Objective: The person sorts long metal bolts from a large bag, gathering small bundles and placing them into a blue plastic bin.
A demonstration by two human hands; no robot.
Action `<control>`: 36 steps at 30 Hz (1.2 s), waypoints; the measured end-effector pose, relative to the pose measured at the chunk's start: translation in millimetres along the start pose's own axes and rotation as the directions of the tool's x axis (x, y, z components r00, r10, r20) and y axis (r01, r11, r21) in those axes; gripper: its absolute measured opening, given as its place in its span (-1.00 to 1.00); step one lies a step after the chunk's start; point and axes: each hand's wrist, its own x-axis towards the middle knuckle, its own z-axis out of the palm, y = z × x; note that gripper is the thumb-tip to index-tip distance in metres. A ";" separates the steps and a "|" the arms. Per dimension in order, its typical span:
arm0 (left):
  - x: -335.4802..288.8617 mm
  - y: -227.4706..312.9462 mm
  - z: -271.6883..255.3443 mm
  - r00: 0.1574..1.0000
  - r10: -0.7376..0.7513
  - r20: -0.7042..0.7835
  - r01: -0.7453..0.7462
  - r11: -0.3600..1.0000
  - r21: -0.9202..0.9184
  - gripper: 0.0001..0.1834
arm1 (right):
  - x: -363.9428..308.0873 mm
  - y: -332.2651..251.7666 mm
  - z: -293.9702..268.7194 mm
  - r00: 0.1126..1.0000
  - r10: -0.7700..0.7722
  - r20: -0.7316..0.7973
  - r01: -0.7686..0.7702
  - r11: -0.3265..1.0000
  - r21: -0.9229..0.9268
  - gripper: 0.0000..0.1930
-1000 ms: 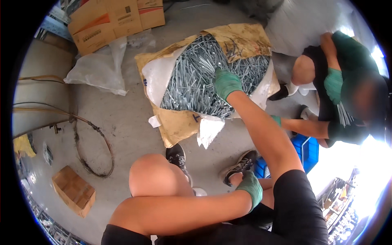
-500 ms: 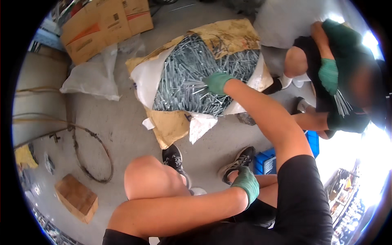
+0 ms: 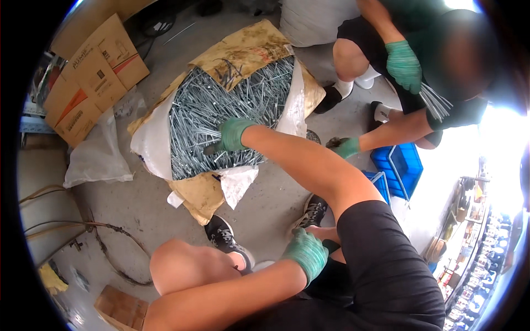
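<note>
Grey floor (image 3: pixel 270 190) spreads beneath everything. Gloved fingers of the right hand (image 3: pixel 233 135) touch the rods (image 3: pixel 204 105), which lie under and around them in an open sack (image 3: pixel 243 47); whether they grip any, I cannot tell. Near the right shoe (image 3: pixel 314 209), the left hand (image 3: pixel 307 254) curls, its contents hidden. Farther right, a co-worker's hand (image 3: pixel 404 66) holds a bundle (image 3: pixel 436 102) above blue crates (image 3: pixel 411 165).
</note>
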 end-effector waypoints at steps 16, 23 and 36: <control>26.7 -12.8 22.6 0.988 -0.044 -0.148 0.028 0.994 -0.107 -0.70 | 23.3 9.0 9.8 0.992 -0.118 -0.042 0.105 0.966 -0.235 -0.70; 3.5 -16.1 -49.6 0.998 0.010 0.065 -0.011 1.000 0.015 -0.74 | 13.4 23.5 2.0 0.992 -0.090 -0.086 0.071 0.978 -0.194 -0.65; -2.0 -41.4 -51.1 0.978 -0.078 -0.194 0.071 0.997 -0.043 -0.68 | -43.4 93.4 -18.7 0.945 -0.002 -0.327 0.089 0.963 0.252 -0.53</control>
